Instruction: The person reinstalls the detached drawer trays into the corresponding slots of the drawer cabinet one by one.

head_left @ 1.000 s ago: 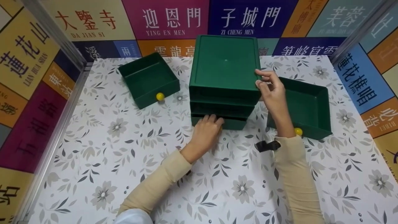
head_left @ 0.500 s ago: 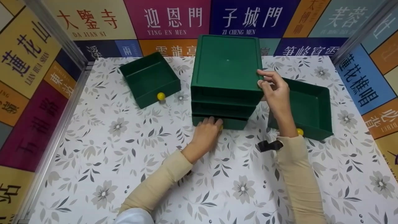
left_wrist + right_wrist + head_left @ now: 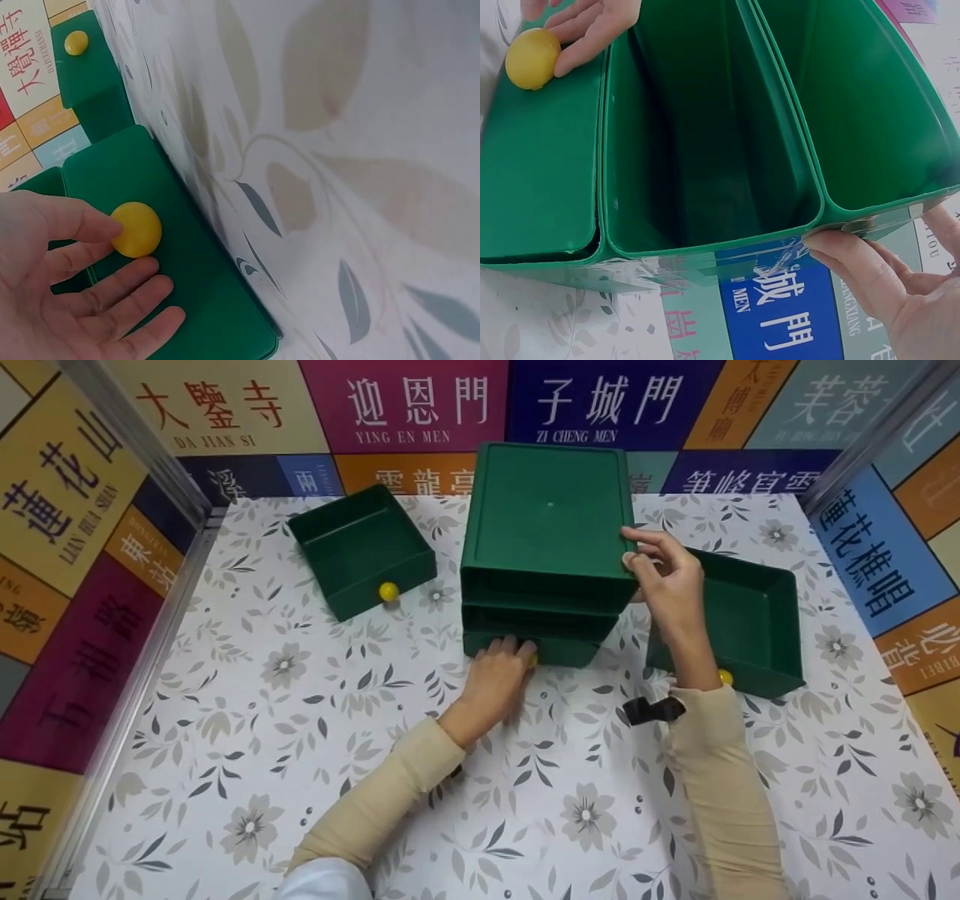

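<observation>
A green drawer cabinet stands at the middle back of the table, its upper two bays showing no drawer. My left hand presses on the front of the bottom drawer. In the left wrist view its thumb touches the yellow knob, and the other fingers lie spread on the drawer front. My right hand holds the cabinet's upper right edge with bent fingers. The right wrist view shows that hand's thumb against the outer side wall; some fingers are hidden.
One loose green drawer with a yellow knob lies to the left. Another loose drawer sits at the right, partly behind my right forearm. The tabletop cover is floral, with lettered panels around it.
My left hand and the bottom drawer front have moved slightly inward, and the gap above that drawer has narrowed. My right hand stays at the cabinet edge.
</observation>
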`<state>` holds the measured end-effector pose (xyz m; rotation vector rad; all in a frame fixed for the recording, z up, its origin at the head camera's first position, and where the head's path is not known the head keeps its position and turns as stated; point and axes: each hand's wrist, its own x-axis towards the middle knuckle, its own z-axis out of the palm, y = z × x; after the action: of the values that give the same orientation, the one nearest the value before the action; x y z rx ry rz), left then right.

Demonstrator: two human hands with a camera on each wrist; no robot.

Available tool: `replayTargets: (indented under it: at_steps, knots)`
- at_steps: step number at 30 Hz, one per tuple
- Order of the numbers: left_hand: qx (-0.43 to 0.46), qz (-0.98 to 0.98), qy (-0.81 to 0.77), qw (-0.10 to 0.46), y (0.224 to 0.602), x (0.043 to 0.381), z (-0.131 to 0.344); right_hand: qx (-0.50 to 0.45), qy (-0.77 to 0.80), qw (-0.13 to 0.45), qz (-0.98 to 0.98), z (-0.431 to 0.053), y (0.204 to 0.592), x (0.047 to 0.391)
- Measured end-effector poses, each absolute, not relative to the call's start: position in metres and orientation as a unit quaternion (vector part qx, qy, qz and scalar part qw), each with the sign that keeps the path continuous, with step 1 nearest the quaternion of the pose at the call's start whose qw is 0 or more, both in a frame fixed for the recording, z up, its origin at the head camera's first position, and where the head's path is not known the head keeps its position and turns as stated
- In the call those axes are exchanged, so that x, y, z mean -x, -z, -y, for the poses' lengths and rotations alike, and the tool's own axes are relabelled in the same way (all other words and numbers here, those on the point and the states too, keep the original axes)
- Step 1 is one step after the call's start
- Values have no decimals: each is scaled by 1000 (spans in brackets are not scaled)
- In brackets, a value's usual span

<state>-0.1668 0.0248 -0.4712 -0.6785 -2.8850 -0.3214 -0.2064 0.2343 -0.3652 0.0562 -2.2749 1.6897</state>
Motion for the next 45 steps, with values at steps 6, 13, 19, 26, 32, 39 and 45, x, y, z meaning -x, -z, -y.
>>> replayTargets:
  at_steps: [6,13,19,26,32,39,45]
  knots:
    - [222,967,102,77,470,167,-26,-22,-597,151,787,-233,362,204]
    - [216,969,86,82,470,163,-27,-30,-590,160,791,-231,363,204]
    - [216,970,89,73,468,161,-27,-41,-580,181,793,-219,350,193]
    - [214,972,94,38,467,157,-26,-43,-586,174,790,-216,350,192]
    - [216,971,95,28,466,157,-26,-43,-592,176,785,-215,352,193]
    - [217,970,103,25,466,157,-25,-37,-593,175,785,-214,353,194]
    - [230,965,124,19,464,156,-20,-44,-603,186,775,-213,354,194]
